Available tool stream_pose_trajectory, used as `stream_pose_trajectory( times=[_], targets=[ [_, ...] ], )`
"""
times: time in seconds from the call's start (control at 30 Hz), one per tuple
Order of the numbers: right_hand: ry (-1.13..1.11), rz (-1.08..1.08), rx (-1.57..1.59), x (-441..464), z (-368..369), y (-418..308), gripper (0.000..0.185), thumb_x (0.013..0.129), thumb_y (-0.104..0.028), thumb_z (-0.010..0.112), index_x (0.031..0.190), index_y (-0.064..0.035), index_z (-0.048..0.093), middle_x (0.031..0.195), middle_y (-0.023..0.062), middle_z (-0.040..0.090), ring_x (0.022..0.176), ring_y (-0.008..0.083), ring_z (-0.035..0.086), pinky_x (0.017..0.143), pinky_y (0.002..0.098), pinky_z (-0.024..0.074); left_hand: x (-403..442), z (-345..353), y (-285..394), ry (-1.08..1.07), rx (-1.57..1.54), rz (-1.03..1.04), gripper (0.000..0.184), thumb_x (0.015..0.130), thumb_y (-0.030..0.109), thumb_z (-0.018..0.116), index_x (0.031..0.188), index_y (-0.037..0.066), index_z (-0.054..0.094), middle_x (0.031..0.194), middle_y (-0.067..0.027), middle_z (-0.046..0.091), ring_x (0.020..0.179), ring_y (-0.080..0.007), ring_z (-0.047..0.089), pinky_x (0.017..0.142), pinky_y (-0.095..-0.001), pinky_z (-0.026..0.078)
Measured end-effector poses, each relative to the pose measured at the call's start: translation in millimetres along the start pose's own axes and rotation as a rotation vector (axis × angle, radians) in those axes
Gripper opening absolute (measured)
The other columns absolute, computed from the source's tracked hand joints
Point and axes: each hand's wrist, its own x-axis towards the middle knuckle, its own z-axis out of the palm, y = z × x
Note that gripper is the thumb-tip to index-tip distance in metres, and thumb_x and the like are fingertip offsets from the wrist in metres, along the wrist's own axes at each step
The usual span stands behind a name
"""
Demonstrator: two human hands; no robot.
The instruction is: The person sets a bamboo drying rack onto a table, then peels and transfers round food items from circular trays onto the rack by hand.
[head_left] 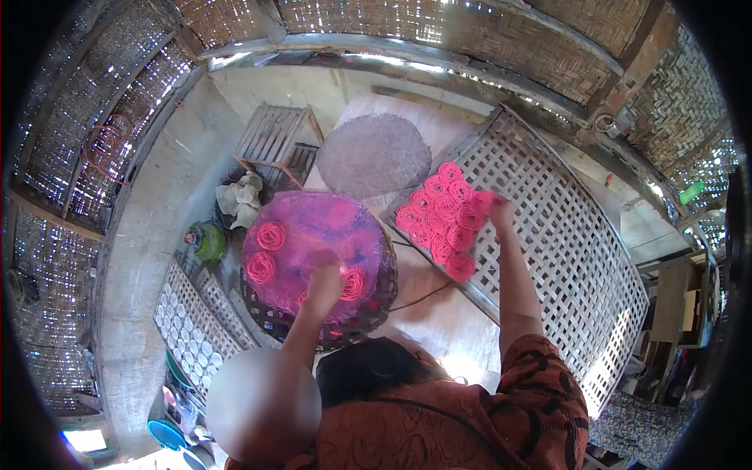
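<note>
My right hand (501,213) reaches over the bamboo lattice tray (548,211). Its fingers close on a bright pink coil of thin strands (482,202) at the edge of a cluster. That cluster of pink coils (435,205) lies packed in rows on the tray's left corner. Over a round pink-stained surface (313,227) is my left hand (325,276), blurred, its fingers unclear. Beside it rests another pink coil (353,284), and a further one is partly hidden under the wrist. Two more coils, an upper one (271,235) and a lower one (261,267), sit on the surface's left side.
A dark basket (376,313) stands beneath the round surface. Behind it lies a grey round mat (374,155). Left are a wooden rack (274,137), a green container (207,241) and a lattice tray with pale round pieces (184,333). Woven walls surround the space.
</note>
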Motion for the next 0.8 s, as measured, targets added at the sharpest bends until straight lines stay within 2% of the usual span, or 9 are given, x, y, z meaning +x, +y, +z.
stream_pose_trajectory(
  times=[0.1, 0.17, 0.23, 0.27, 0.37, 0.43, 0.5, 0.6, 0.8],
  targets=[
    [0.101, -0.352, -0.315, -7, 16, 21, 0.028, 0.079, -0.011, 0.058, 0.104, 0.0007, 0.063, 0.093, 0.0246, 0.063, 0.086, 0.0392, 0.062, 0.076, 0.0423, 0.0503, -2, -1, -1, -0.035, -0.105, -0.019, 0.016, 0.078, 0.015, 0.063, 0.086, 0.002, 0.058, 0.082, -0.0204, 0.061, 0.081, -0.0377, 0.060, 0.074, -0.0463, 0.047],
    [-0.010, -0.212, -0.056, -49, 9, -44, 0.025, 0.080, -0.014, 0.058, 0.099, 0.0004, 0.064, 0.088, 0.0236, 0.064, 0.081, 0.0390, 0.063, 0.072, 0.0440, 0.0504, -3, -7, 2, 0.013, -0.007, 0.079, 0.016, 0.078, 0.015, 0.062, 0.088, 0.003, 0.058, 0.084, -0.0196, 0.062, 0.081, -0.0373, 0.061, 0.073, -0.0472, 0.047],
    [-0.556, 0.166, 0.101, -94, -25, -143, 0.026, 0.085, -0.018, 0.059, 0.101, 0.0034, 0.062, 0.086, 0.0192, 0.065, 0.069, 0.0261, 0.065, 0.066, 0.0402, 0.0526, -6, -17, 13, 0.062, 0.093, 0.183, 0.016, 0.078, 0.015, 0.061, 0.090, 0.004, 0.059, 0.085, -0.0189, 0.063, 0.082, -0.0368, 0.062, 0.072, -0.0481, 0.048],
    [-0.785, 0.381, 0.902, -123, -12, -145, 0.029, 0.091, -0.025, 0.055, 0.100, 0.0012, 0.063, 0.083, 0.0119, 0.065, 0.070, 0.0206, 0.064, 0.066, 0.0388, 0.0530, -9, -23, 25, 0.014, 0.017, 0.120, 0.016, 0.078, 0.016, 0.061, 0.089, 0.004, 0.059, 0.085, -0.0193, 0.062, 0.082, -0.0367, 0.061, 0.072, -0.0476, 0.048],
    [-1.189, 0.976, 1.179, -181, -6, -193, 0.039, 0.095, -0.034, 0.048, 0.104, 0.0020, 0.060, 0.096, 0.0089, 0.064, 0.085, 0.0173, 0.062, 0.078, 0.0352, 0.0515, -20, -32, 73, -0.102, -0.032, 0.087, 0.016, 0.080, 0.017, 0.061, 0.087, 0.003, 0.058, 0.084, -0.0193, 0.062, 0.081, -0.0370, 0.061, 0.072, -0.0457, 0.048],
    [-1.138, 1.032, 1.240, -203, 2, -212, 0.039, 0.094, -0.033, 0.049, 0.106, 0.0023, 0.059, 0.100, 0.0094, 0.063, 0.087, 0.0169, 0.062, 0.080, 0.0349, 0.0508, -26, -23, 93, -0.164, 0.000, 0.123, 0.017, 0.080, 0.018, 0.061, 0.086, 0.003, 0.058, 0.083, -0.0190, 0.061, 0.080, -0.0373, 0.061, 0.071, -0.0444, 0.048],
    [-1.078, 0.894, 1.366, -221, 13, -200, 0.030, 0.090, -0.023, 0.056, 0.107, 0.0016, 0.060, 0.103, 0.0091, 0.063, 0.087, 0.0152, 0.061, 0.078, 0.0327, 0.0501, -36, -13, 101, -0.170, -0.497, 0.399, 0.021, 0.079, 0.014, 0.065, 0.095, 0.002, 0.058, 0.089, -0.0203, 0.062, 0.084, -0.0361, 0.061, 0.072, -0.0414, 0.049],
    [-0.852, 0.693, 0.974, -206, 1, -177, 0.020, 0.086, -0.012, 0.060, 0.101, 0.0007, 0.062, 0.095, 0.0072, 0.064, 0.079, 0.0128, 0.060, 0.071, 0.0288, 0.0496, -41, -43, 95, -0.231, -0.452, 0.230, 0.025, 0.078, 0.020, 0.066, 0.096, 0.004, 0.060, 0.089, -0.0185, 0.062, 0.083, -0.0354, 0.061, 0.072, -0.0419, 0.048],
    [-0.251, 0.351, 0.594, -131, -61, -82, 0.018, 0.086, -0.003, 0.056, 0.101, -0.0002, 0.065, 0.083, 0.0051, 0.065, 0.073, 0.0126, 0.061, 0.064, 0.0261, 0.0491, -73, -31, -52, 0.224, 0.272, -0.005, 0.041, 0.078, 0.018, 0.064, 0.113, 0.000, 0.053, 0.106, -0.0211, 0.059, 0.096, -0.0374, 0.057, 0.088, -0.0427, 0.044]
  ],
)
